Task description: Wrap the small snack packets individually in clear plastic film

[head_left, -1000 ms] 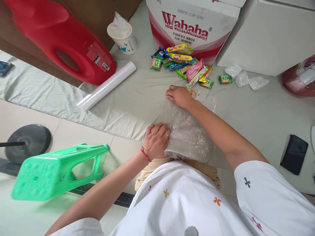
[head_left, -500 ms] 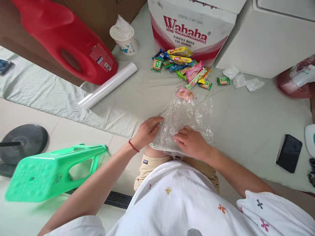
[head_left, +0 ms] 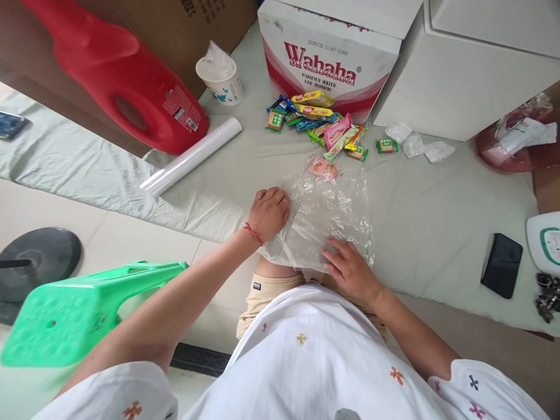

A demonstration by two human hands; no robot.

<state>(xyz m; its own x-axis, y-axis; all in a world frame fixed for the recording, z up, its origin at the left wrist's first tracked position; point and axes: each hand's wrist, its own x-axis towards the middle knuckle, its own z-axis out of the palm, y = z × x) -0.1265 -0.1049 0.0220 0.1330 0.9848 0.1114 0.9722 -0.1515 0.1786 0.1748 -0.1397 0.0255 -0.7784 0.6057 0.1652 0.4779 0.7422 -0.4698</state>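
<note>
The clear plastic bag (head_left: 326,219) lies flat and crinkled on the pale sheet (head_left: 429,210) that covers the floor, its near edge at the sheet's border above the person's knees. A pink snack packet (head_left: 321,168) sits at its far end, under or inside the film; which one cannot be told. The left hand (head_left: 269,213) presses the bag's left edge, fingers curled together on the plastic. The right hand (head_left: 350,268) lies on the near right corner, fingers spread flat on the film and not clamped round anything.

Half a second ago the left hand pinched the near left edge lower down; it now sits farther up that side. The right hand has slid from the bag's middle toward the near right corner. A second ago it reached far out to the packet.

Beyond the bag, a heap of wrapped snacks (head_left: 315,119) lies against the Wahaha water carton (head_left: 332,52), near the bag's far edge. Crumpled clear wrappers (head_left: 415,143) lie to the right of the heap. A roll of plastic film (head_left: 192,156) rests to the left, well apart, below the red jug (head_left: 126,81) and a paper cup (head_left: 219,79). The sheet right of the bag is bare as far as a black phone (head_left: 501,265). A green plastic stool (head_left: 83,309) lies tipped on the tiles at left.
</note>
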